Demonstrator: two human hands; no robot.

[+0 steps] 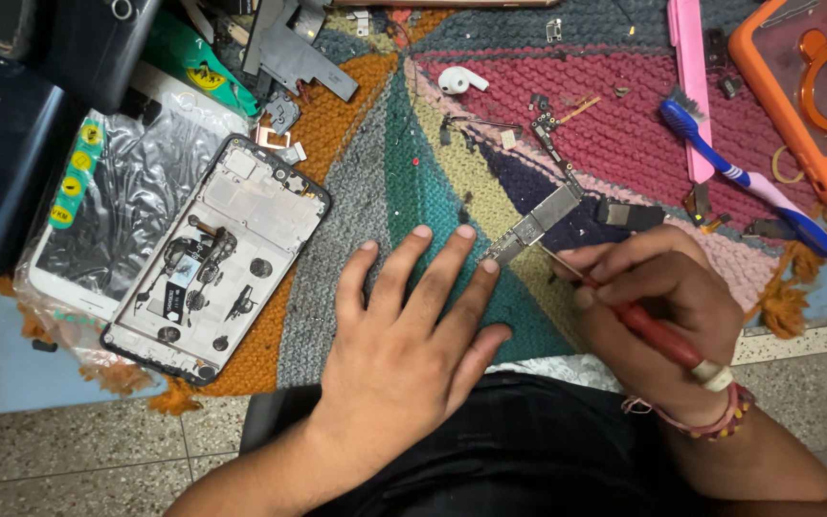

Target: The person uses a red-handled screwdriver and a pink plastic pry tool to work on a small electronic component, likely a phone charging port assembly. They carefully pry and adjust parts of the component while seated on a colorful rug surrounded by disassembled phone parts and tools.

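Observation:
My left hand (pixel 413 321) lies flat on a multicoloured knitted mat (pixel 356 163), fingers spread, its fingertips touching the near end of a small metal-shielded phone circuit board (pixel 535 225). My right hand (pixel 653 287) grips a red-handled screwdriver (pixel 658 335) whose thin tip points at the board's near end. An opened phone frame (pixel 217 254) with its inner parts bared lies to the left of my left hand.
A white earbud (pixel 461 79), a blue toothbrush (pixel 748 177), a pink flat tool (pixel 689 86), an orange phone case (pixel 811 91) and small loose parts lie on the mat. A plastic-wrapped phone (pixel 117 206) and dark cases (pixel 11 144) are at the left.

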